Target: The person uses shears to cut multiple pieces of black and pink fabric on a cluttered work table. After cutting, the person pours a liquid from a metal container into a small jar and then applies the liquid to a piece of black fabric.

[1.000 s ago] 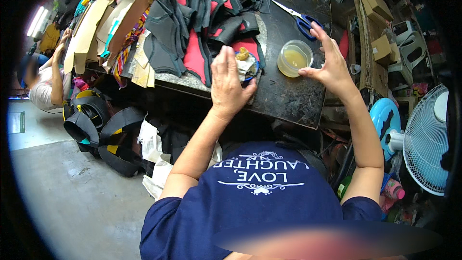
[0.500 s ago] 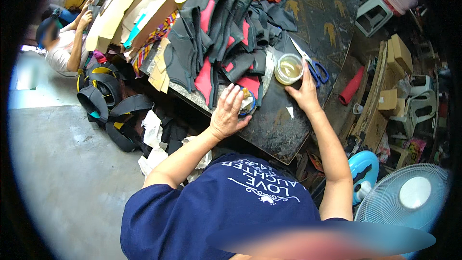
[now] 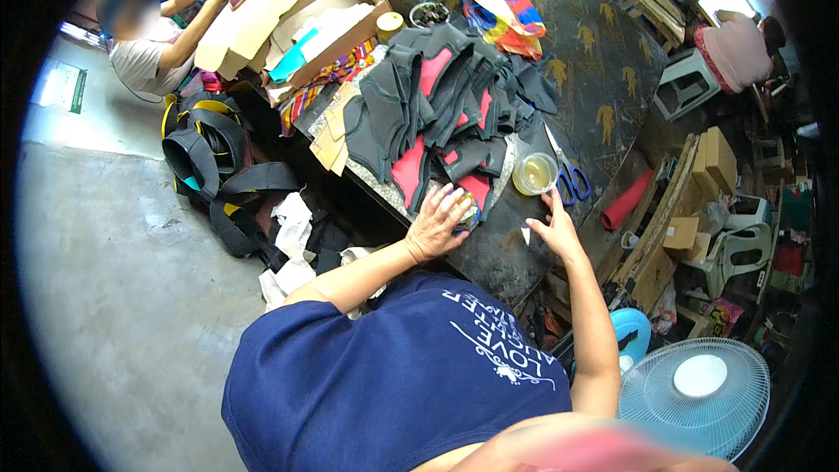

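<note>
My left hand (image 3: 437,223) is curled round the near side of a small round tin (image 3: 469,211) with a blue rim, at the table's front edge; the hand hides much of it. Just behind lies a heap of black and pink-red cut fabric pieces (image 3: 406,114). My right hand (image 3: 557,227) has thumb and fingers apart, its fingertips at the lower right edge of a clear round tub (image 3: 535,174) with yellowish contents. Blue-handled scissors (image 3: 572,182) lie just right of the tub. A small white scrap (image 3: 526,236) rests near my right thumb.
A cardboard box (image 3: 350,39) stands at the back left, with a co-worker (image 3: 144,44) beyond it. Black straps (image 3: 205,153) pile beside the table (image 3: 585,79). A fan (image 3: 699,389) stands at my right, below a wooden bench (image 3: 655,218).
The whole view has shifted, so the table sits further right and lower. My right hand has slid off the tub's side to its lower edge. The co-worker's hands have moved to the box.
</note>
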{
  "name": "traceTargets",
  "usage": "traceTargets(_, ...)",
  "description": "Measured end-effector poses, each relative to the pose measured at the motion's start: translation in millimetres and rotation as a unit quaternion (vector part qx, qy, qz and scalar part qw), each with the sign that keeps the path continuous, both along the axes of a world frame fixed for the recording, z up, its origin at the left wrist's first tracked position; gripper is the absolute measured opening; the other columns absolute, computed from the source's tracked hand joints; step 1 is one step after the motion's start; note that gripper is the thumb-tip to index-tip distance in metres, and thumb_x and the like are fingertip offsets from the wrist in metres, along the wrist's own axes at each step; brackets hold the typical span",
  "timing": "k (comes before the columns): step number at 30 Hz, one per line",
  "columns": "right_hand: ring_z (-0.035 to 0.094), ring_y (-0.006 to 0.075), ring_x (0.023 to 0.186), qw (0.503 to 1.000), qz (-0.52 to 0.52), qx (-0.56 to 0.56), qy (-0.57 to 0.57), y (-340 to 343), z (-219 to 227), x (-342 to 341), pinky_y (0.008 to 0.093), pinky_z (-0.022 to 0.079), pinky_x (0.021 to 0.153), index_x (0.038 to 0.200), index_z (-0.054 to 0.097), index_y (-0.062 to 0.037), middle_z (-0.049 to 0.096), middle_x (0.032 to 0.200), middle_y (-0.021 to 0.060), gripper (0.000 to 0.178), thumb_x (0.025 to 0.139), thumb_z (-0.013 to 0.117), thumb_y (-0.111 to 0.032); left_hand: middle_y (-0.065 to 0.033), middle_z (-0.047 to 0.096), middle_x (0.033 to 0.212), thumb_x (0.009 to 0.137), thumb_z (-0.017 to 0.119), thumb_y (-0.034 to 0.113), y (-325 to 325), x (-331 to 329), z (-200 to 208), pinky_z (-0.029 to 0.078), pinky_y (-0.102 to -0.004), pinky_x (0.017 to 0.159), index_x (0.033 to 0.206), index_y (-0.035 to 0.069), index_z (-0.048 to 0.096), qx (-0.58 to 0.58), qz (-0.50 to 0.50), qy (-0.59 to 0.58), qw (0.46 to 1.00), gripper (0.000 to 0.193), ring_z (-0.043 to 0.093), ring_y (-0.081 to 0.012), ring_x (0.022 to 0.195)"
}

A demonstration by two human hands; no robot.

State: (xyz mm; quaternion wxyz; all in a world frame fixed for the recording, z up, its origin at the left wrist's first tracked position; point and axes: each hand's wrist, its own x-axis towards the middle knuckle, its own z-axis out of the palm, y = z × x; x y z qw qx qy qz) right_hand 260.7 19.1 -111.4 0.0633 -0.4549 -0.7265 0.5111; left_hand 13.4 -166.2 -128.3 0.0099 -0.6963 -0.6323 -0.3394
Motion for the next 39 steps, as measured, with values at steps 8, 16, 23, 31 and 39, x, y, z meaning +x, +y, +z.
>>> traceTargets(8,0.041,0.0381,0.135,0.995,-0.014,-0.096,0.032,34,-6,0,0.0449,0.036,0.109,0.155,-0.002,-0.0078,0.04,0.146,0.027,0.107,0.081,0.075,-0.015,-0.0222,0.039,0.14,0.074,0.075,0.037,130,-69,113,0.026,-0.0537,0.111,0.139,0.004,0.04,0.217,0.077,0.022,0.973,0.081,0.036,-0.0418,0.132)
traceTargets(16,0.058,0.0215,0.109,0.989,-0.007,-0.149,-0.008,60,2,-4,0.0352,0.047,0.089,0.155,-0.003,-0.0102,0.06,0.126,0.018,0.103,0.085,0.072,-0.016,-0.031,-0.006,0.156,0.054,0.09,0.053,330,-264,165,0.012,-0.0529,0.119,0.152,0.01,-0.014,0.097,0.418,-0.148,0.891,0.15,0.001,-0.0448,0.146)
traceTargets(23,0.059,0.0225,0.113,0.985,-0.03,-0.17,-0.005,56,11,-3,0.0345,0.046,0.094,0.155,-0.001,-0.0096,0.06,0.128,0.019,0.103,0.084,0.073,-0.017,-0.0351,0.007,0.152,0.05,0.088,0.059,374,-315,127,0.016,-0.0617,0.114,0.152,0.003,-0.009,0.053,0.475,-0.195,0.856,0.152,0.019,-0.0517,0.14)
traceTargets(31,0.057,0.0275,0.121,0.978,-0.066,-0.197,0.02,53,14,-2,0.0366,0.044,0.103,0.155,0.002,-0.0086,0.056,0.133,0.0246,0.102,0.082,0.074,-0.014,-0.0329,0.03,0.137,0.05,0.091,0.047,386,-325,118,0.029,-0.0512,0.111,0.149,0.001,0.017,0.065,0.469,-0.221,0.852,0.131,0.035,-0.0453,0.129)
traceTargets(39,0.053,0.0237,0.121,0.966,-0.08,-0.232,0.077,48,4,7,0.0335,0.043,0.102,0.156,-0.001,-0.0104,0.053,0.135,0.023,0.093,0.089,0.064,-0.003,-0.0282,0.036,0.131,0.043,0.094,0.042,414,-331,165,0.034,-0.0486,0.106,0.135,0.016,0.036,0.168,0.336,-0.195,0.906,0.112,0.035,-0.0421,0.125)
